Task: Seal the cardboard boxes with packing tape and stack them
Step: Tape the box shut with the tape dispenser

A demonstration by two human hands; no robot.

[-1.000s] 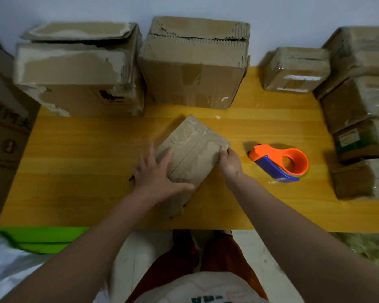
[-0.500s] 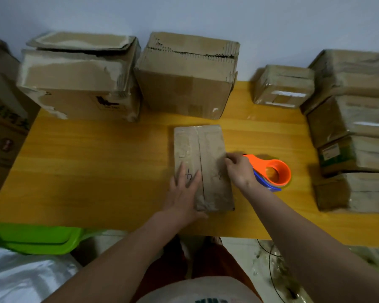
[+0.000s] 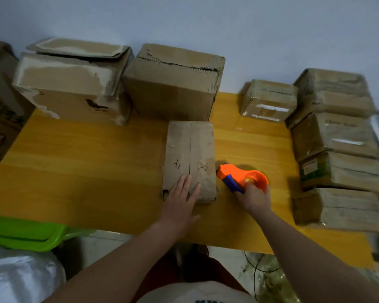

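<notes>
A small flat cardboard box (image 3: 189, 149) lies lengthwise in the middle of the yellow wooden table (image 3: 85, 167), its top seam running away from me, with handwritten marks beside the seam. My left hand (image 3: 182, 200) rests flat on the box's near end, fingers straight. My right hand (image 3: 253, 196) grips the orange and blue tape dispenser (image 3: 239, 177) just right of the box, its nose pointing toward the box's near right edge. The thumb is inside the dispenser's ring.
Two large worn boxes (image 3: 74, 84) (image 3: 173, 84) stand along the wall. A small taped box (image 3: 269, 101) sits at the back right. A stack of taped boxes (image 3: 337, 149) fills the right edge. A green bin (image 3: 24, 232) is below left.
The box turned from a diagonal to lengthwise. My right hand left the box's corner and took hold of the tape dispenser. My left hand slid to the box's near end.
</notes>
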